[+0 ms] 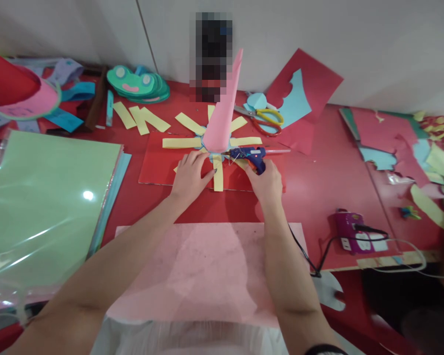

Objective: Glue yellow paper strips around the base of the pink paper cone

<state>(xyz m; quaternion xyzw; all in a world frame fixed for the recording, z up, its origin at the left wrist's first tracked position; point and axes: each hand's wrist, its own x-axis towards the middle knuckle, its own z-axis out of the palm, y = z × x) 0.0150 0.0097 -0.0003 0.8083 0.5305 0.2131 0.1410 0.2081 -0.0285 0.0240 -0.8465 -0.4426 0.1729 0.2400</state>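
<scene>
A pink paper cone [222, 118] stands tilted on a blue base, with yellow paper strips [181, 143] spread out around it. Under them lies a red board [155, 167]. My left hand [192, 175] rests at the cone's lower left, fingers apart, its thumb beside the front yellow strip [218, 177]; nothing shows in its grasp. In my right hand [267, 182] is a blue glue gun [253, 154], its nozzle pointing left at the cone's base. A clear pinkish glue stick [281, 151] sticks out of the gun's rear.
Scissors [270, 118] and red card [318, 84] lie behind on the right. Green frog cutouts [133, 84] and loose yellow strips [144, 118] are back left. Green sheets [52, 187] fill the left, pink paper [192, 266] the front. A purple power adapter [350, 224] with cables sits right.
</scene>
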